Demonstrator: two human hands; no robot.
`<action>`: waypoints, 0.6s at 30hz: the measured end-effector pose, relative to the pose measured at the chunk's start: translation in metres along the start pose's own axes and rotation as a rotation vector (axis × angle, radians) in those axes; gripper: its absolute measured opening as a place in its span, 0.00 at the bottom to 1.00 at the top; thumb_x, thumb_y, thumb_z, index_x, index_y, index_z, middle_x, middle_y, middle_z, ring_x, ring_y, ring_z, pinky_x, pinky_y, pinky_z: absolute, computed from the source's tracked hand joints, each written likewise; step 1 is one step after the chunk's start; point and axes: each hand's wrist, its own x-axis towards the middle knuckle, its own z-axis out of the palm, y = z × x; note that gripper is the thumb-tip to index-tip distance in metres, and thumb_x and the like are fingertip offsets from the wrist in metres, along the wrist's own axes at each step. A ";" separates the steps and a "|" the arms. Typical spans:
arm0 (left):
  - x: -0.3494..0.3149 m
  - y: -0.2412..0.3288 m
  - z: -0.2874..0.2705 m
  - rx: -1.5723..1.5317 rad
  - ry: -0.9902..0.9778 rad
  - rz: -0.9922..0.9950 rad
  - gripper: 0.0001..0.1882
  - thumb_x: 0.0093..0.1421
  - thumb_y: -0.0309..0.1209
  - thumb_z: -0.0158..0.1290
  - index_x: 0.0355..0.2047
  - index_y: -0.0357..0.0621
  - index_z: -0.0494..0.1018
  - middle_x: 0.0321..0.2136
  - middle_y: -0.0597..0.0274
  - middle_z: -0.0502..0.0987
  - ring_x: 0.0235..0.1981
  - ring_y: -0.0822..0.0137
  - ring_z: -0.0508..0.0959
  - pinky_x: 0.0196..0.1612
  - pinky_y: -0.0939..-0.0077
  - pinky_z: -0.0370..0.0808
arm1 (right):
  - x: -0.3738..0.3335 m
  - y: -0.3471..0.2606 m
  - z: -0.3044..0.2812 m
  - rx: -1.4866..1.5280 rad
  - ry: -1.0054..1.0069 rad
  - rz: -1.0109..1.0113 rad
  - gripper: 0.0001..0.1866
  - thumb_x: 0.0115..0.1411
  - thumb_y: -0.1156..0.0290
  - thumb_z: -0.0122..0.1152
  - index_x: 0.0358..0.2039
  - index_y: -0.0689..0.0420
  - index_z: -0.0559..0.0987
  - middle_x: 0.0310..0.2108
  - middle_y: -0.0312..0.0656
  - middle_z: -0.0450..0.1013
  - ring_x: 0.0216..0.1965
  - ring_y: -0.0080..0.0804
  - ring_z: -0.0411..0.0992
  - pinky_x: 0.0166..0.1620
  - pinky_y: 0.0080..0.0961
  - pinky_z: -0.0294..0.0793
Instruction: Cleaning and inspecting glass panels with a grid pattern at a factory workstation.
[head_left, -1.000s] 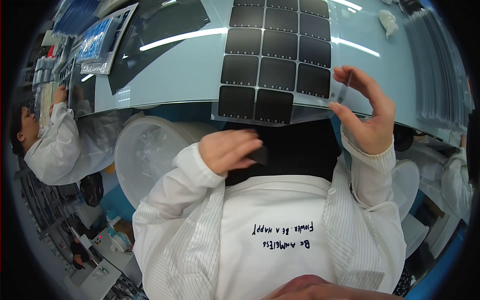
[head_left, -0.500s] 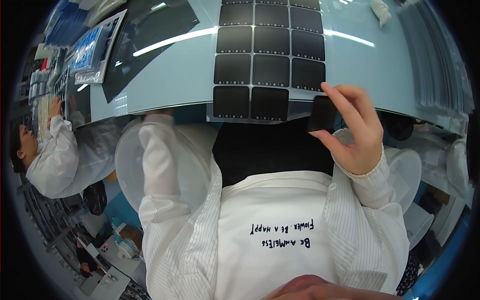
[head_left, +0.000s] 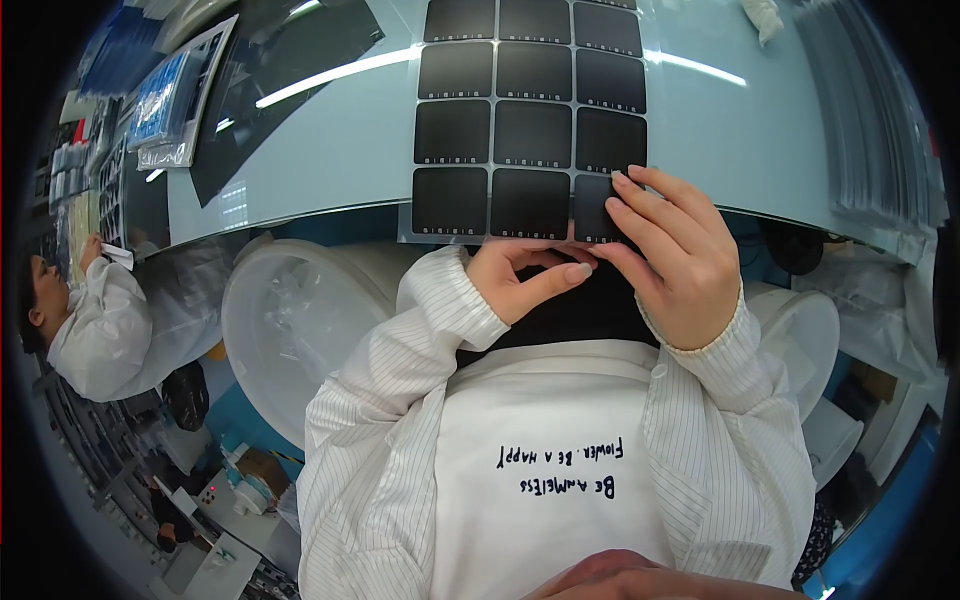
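Observation:
A clear sheet (head_left: 438,238) carries rows of black rounded rectangular pieces (head_left: 530,203), each with small pale marks along its near edge. Its near end hangs past the table's front edge. At the near right corner, my right hand (head_left: 688,262) has its fingers bent over a black piece (head_left: 590,205), fingertips on top and thumb at its near edge. My left hand (head_left: 520,283) is just in front of the sheet's near edge. Its thumb is stretched out, apart from the other fingers, which reach beneath the sheet and are partly hidden.
Stacked clear sheets (head_left: 868,130) stand at the table's right side. Blue packs (head_left: 165,100) on a board and a dark flat sheet (head_left: 268,95) lie left. A white bin (head_left: 290,320) stands below the table edge. Another person (head_left: 95,325) works at far left.
My right hand has brought the black piece left and forward onto the sheet's near right corner. My left hand has come from the left to the sheet's near edge. The sheet has shifted slightly.

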 end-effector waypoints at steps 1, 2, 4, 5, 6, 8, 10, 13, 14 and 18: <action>0.001 0.000 0.001 -0.017 0.032 -0.030 0.19 0.60 0.33 0.56 0.49 0.36 0.72 0.44 0.57 0.77 0.44 0.69 0.77 0.51 0.75 0.71 | 0.001 0.000 0.000 0.000 -0.002 0.006 0.18 0.40 0.75 0.70 0.34 0.67 0.80 0.39 0.48 0.77 0.45 0.45 0.73 0.46 0.35 0.74; 0.001 0.001 0.002 -0.006 0.038 -0.021 0.19 0.60 0.35 0.55 0.48 0.36 0.73 0.42 0.58 0.78 0.43 0.69 0.77 0.51 0.75 0.71 | 0.001 0.000 0.000 0.000 -0.001 0.011 0.18 0.40 0.75 0.70 0.34 0.67 0.80 0.39 0.48 0.77 0.45 0.45 0.73 0.46 0.35 0.74; -0.001 0.006 0.003 -0.003 0.031 -0.050 0.19 0.60 0.35 0.55 0.48 0.36 0.73 0.42 0.58 0.78 0.43 0.69 0.77 0.50 0.75 0.71 | 0.001 0.000 0.001 -0.005 0.005 0.003 0.18 0.39 0.74 0.70 0.34 0.67 0.80 0.40 0.47 0.77 0.45 0.44 0.73 0.45 0.34 0.74; -0.001 0.008 0.003 -0.002 0.027 -0.075 0.19 0.60 0.35 0.55 0.49 0.36 0.72 0.42 0.58 0.78 0.43 0.69 0.77 0.50 0.75 0.71 | 0.001 0.000 0.001 -0.006 0.006 0.007 0.18 0.39 0.74 0.70 0.34 0.67 0.80 0.40 0.47 0.77 0.45 0.44 0.73 0.45 0.34 0.74; -0.001 0.008 0.002 -0.001 0.025 -0.077 0.19 0.60 0.35 0.55 0.49 0.36 0.72 0.42 0.58 0.78 0.43 0.69 0.77 0.50 0.75 0.71 | 0.002 0.000 0.001 -0.017 -0.006 -0.005 0.18 0.40 0.74 0.70 0.34 0.67 0.80 0.40 0.47 0.76 0.45 0.44 0.72 0.45 0.35 0.73; -0.002 0.009 0.001 -0.031 -0.012 -0.067 0.20 0.60 0.35 0.56 0.49 0.36 0.72 0.42 0.57 0.78 0.43 0.69 0.77 0.50 0.74 0.72 | 0.003 0.000 0.000 -0.028 -0.017 -0.017 0.18 0.40 0.73 0.69 0.33 0.67 0.80 0.40 0.47 0.76 0.45 0.44 0.72 0.46 0.35 0.73; 0.001 0.006 0.002 -0.072 0.012 -0.051 0.20 0.60 0.35 0.56 0.49 0.36 0.72 0.42 0.57 0.78 0.44 0.69 0.77 0.50 0.74 0.72 | 0.004 0.001 -0.002 -0.131 -0.070 -0.108 0.19 0.41 0.71 0.69 0.34 0.67 0.79 0.40 0.47 0.76 0.46 0.45 0.72 0.47 0.38 0.71; 0.006 0.004 0.004 -0.062 0.031 -0.044 0.20 0.61 0.35 0.55 0.50 0.38 0.72 0.43 0.57 0.78 0.44 0.69 0.76 0.50 0.74 0.72 | 0.007 0.002 -0.012 -0.053 -0.138 -0.104 0.20 0.42 0.70 0.68 0.36 0.67 0.79 0.40 0.48 0.75 0.48 0.46 0.71 0.49 0.40 0.69; 0.007 0.004 0.005 -0.011 0.028 -0.058 0.20 0.62 0.36 0.54 0.51 0.38 0.71 0.44 0.56 0.77 0.45 0.69 0.76 0.50 0.73 0.72 | 0.008 0.006 -0.016 -0.059 -0.136 -0.106 0.20 0.42 0.70 0.68 0.36 0.67 0.79 0.40 0.48 0.75 0.48 0.46 0.71 0.49 0.40 0.69; 0.020 0.008 0.015 0.019 -0.054 -0.063 0.21 0.66 0.38 0.46 0.53 0.37 0.68 0.43 0.56 0.76 0.41 0.66 0.76 0.47 0.72 0.73 | 0.016 0.033 -0.046 0.057 -0.104 -0.088 0.21 0.44 0.69 0.69 0.39 0.65 0.79 0.42 0.49 0.76 0.48 0.44 0.72 0.50 0.37 0.69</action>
